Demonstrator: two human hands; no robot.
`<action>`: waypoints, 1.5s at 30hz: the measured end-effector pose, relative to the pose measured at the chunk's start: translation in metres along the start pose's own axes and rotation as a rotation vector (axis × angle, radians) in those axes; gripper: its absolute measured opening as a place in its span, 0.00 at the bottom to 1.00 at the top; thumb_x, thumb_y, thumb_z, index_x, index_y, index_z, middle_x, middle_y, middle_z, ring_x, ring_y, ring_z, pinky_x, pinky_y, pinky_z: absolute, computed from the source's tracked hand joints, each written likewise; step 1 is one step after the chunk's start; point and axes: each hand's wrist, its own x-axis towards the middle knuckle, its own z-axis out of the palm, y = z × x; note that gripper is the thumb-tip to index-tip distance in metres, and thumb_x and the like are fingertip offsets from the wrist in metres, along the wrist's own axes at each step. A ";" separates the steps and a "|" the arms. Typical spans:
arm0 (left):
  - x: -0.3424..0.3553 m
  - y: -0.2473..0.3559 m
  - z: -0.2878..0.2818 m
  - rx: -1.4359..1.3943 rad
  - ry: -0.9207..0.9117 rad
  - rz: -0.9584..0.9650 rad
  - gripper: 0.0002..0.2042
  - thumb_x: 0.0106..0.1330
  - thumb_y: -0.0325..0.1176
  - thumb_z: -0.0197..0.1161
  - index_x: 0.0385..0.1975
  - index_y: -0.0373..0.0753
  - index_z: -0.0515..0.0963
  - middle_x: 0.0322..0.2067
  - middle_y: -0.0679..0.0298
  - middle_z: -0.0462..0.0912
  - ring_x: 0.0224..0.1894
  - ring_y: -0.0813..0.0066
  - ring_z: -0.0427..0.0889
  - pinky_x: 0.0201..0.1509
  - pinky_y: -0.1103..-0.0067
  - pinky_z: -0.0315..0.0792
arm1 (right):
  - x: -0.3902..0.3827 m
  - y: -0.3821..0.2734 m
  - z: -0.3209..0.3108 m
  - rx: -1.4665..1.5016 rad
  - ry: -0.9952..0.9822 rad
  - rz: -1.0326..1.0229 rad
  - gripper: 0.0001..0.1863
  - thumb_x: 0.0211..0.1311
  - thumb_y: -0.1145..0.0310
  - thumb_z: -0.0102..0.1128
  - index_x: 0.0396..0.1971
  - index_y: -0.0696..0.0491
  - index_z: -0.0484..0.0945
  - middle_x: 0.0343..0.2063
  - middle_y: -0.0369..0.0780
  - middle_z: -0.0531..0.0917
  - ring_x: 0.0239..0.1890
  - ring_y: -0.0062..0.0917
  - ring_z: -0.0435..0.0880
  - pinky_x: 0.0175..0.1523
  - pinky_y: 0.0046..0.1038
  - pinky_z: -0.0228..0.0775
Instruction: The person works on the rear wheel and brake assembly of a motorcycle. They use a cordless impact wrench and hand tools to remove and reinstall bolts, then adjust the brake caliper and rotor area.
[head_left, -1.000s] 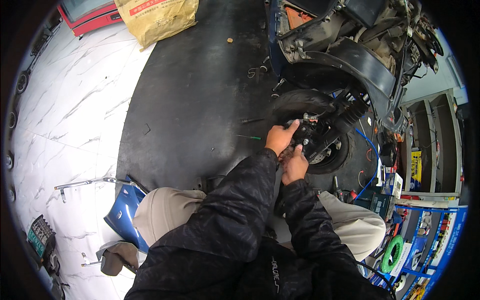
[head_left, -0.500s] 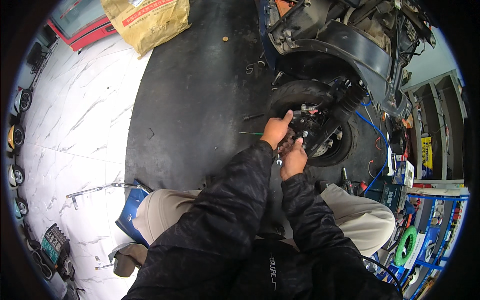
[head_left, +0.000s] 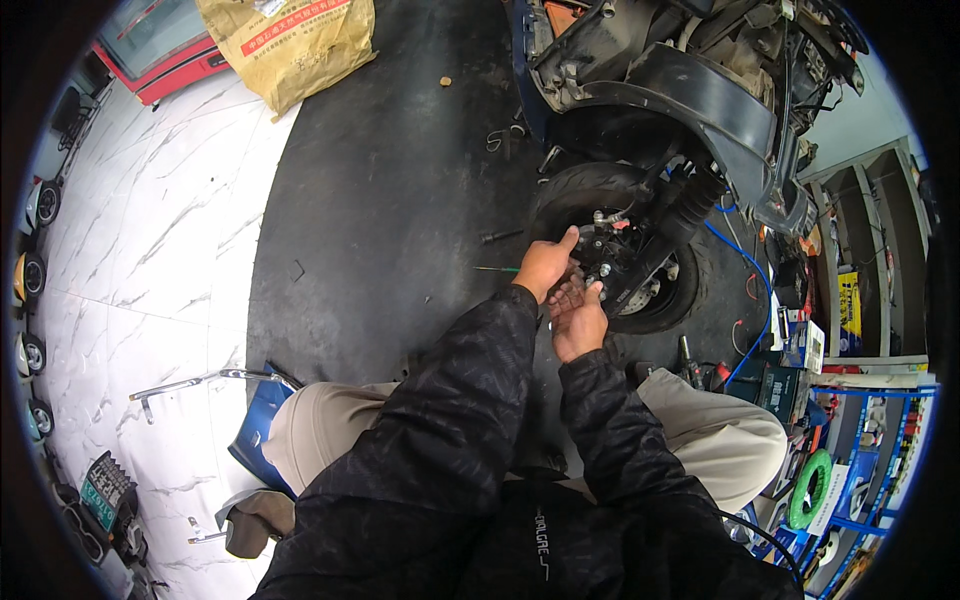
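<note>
Black-tyred wheel (head_left: 668, 312), left hand (head_left: 545, 268) and right hand (head_left: 580, 325) half-curled at it, grip unclear; rightward, grey shelf (head_left: 904, 265) houses yellow box (head_left: 850, 314)!

The black rubber-tyred wheel (head_left: 575, 188) is set beneath the curved black plastic fender (head_left: 705, 95), with the bare left hand (head_left: 543, 268) and, a little nearer, the bare right hand (head_left: 578, 325) placed at its near left side. A yellow printed sack (head_left: 300, 65) is laid across the far-left edge of the black mat (head_left: 380, 190). At right, a thin blue hose (head_left: 768, 305) is run between the wheel and the grey open-fronted shelf unit (head_left: 882, 365).
</note>
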 end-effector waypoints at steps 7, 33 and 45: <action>-0.026 0.005 -0.017 0.033 -0.302 -0.124 0.30 0.75 0.61 0.65 0.41 0.32 0.86 0.35 0.58 0.89 0.37 0.70 0.86 0.44 0.73 0.77 | -0.005 -0.017 -0.018 -0.247 -0.080 0.106 0.30 0.85 0.39 0.44 0.49 0.53 0.81 0.32 0.35 0.81 0.34 0.27 0.78 0.41 0.32 0.72; -0.074 -0.008 0.048 1.100 0.322 0.607 0.16 0.66 0.39 0.76 0.34 0.28 0.83 0.40 0.46 0.87 0.44 0.47 0.88 0.46 0.58 0.81 | -0.100 -0.284 -0.041 -1.978 -0.655 -0.461 0.24 0.75 0.47 0.62 0.42 0.56 0.88 0.35 0.51 0.90 0.43 0.50 0.89 0.50 0.49 0.80; -0.063 0.009 0.039 1.113 0.130 0.384 0.20 0.68 0.45 0.76 0.30 0.29 0.85 0.23 0.54 0.85 0.27 0.67 0.84 0.38 0.63 0.80 | -0.122 -0.336 -0.046 -1.657 -0.637 -0.527 0.23 0.77 0.50 0.61 0.46 0.58 0.86 0.35 0.51 0.90 0.44 0.48 0.90 0.52 0.44 0.80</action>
